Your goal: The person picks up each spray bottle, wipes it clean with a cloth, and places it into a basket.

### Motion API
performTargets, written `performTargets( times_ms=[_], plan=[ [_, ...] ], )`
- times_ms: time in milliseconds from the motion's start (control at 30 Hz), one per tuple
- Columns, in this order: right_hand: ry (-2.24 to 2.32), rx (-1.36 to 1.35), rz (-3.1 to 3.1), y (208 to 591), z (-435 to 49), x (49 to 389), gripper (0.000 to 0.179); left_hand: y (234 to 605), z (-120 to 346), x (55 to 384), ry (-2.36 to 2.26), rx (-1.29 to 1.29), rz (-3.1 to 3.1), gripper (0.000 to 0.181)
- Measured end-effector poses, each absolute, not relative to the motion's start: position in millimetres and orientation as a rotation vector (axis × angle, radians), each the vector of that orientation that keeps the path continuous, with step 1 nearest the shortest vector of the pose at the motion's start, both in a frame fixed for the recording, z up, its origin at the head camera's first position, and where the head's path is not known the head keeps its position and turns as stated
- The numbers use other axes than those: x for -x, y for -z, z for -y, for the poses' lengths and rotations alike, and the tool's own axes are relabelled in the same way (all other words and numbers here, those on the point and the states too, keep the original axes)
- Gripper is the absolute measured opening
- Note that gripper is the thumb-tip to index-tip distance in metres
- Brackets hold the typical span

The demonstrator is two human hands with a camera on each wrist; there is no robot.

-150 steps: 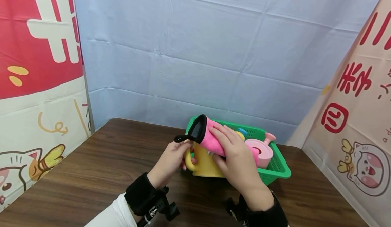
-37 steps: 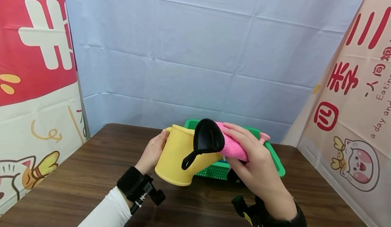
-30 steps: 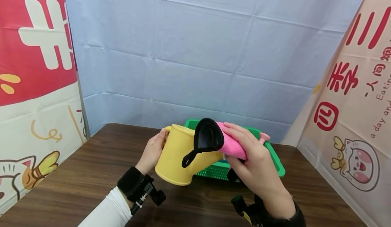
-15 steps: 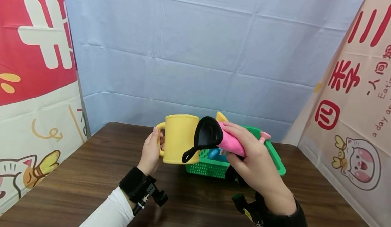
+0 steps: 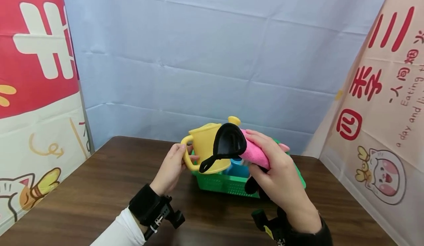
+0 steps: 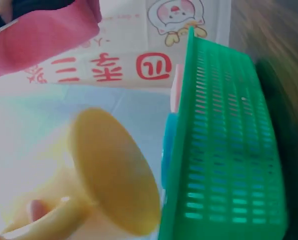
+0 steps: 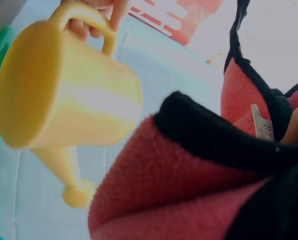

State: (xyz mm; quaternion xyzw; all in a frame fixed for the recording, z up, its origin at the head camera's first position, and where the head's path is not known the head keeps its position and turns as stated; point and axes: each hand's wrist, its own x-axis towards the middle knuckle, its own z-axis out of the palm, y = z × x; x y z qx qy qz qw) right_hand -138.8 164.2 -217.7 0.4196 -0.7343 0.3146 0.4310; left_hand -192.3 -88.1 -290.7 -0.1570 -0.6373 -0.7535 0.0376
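In the head view my left hand (image 5: 170, 167) grips the handle of a yellow toy watering can (image 5: 204, 146). The can hangs above the front left of a green basket (image 5: 218, 184), its round-ended spout pointing away towards the back. To its right, my right hand (image 5: 276, 167) holds a pink fuzzy fabric piece (image 5: 255, 154) with a black-lined opening and a black loop. That opening faces left and covers part of the can. The right wrist view shows the can (image 7: 94, 95) tilted, apart from the pink fabric (image 7: 149, 185); a small white tag shows there too.
Inside the basket lie a blue thing (image 5: 236, 168) and a pale pink thing (image 5: 284, 147), both partly hidden. The basket stands on a dark wooden table (image 5: 126, 179). A pale blue cloth (image 5: 198, 54) hangs behind, with printed cloths at both sides.
The left hand has lifted the watering can off the basket's front left and turned it, swinging the spout from lower right to up and back. The right hand keeps holding the pink fabric piece.
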Motion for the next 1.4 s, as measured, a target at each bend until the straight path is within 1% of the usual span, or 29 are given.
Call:
performTargets(
  times_ms=[67, 167, 267, 400, 633, 767, 867, 967, 1000, 1067, 1300, 1400],
  plan=[
    [-0.800, -1.049, 1.828, 219.0, -163.1, 138.7, 0.054, 291.2, 85.8, 194.6, 2.255, 0.490, 2.005, 0.031],
    [-0.816, -1.058, 1.824, 221.2, -161.4, 138.3, 0.054, 294.5, 81.1, 202.9, 2.037, 0.476, 2.126, 0.029],
    [-0.831, -1.069, 1.819, 222.6, -159.1, 138.1, 0.054, 300.5, 77.2, 213.6, 1.785, 0.418, 2.241, 0.027],
    [-0.839, -1.069, 1.817, 222.9, -156.6, 137.3, 0.055, 310.1, 72.9, 225.7, 1.595, 0.366, 2.354, 0.023],
    [-0.863, -1.076, 1.807, 219.9, -152.2, 135.3, 0.056, 324.6, 67.1, 238.4, 1.309, 0.480, 2.486, 0.019],
    [-0.875, -1.083, 1.800, 218.6, -149.7, 134.0, 0.057, 329.0, 66.1, 239.8, 1.160, 0.514, 2.540, 0.024],
    [-0.875, -1.092, 1.793, 218.2, -148.1, 133.9, 0.057, 330.8, 63.6, 237.1, 0.947, 0.532, 2.533, 0.022],
    [-0.873, -1.102, 1.792, 217.7, -146.0, 134.7, 0.057, 331.4, 62.1, 234.0, 0.731, 0.496, 2.481, 0.017],
    [-0.872, -1.104, 1.792, 217.5, -145.6, 135.1, 0.057, 331.7, 61.8, 233.4, 0.674, 0.479, 2.466, 0.019],
    [-0.871, -1.104, 1.793, 217.4, -145.3, 135.6, 0.057, 332.3, 60.7, 233.4, 0.602, 0.456, 2.445, 0.022],
    [-0.858, -1.083, 1.853, 219.0, -147.6, 135.9, 0.057, 334.4, 54.9, 236.3, 0.518, 0.460, 2.465, 0.018],
    [-0.844, -1.075, 1.877, 220.8, -147.5, 135.8, 0.061, 335.8, 54.4, 237.7, 0.543, 0.479, 2.502, 0.024]
  ],
)
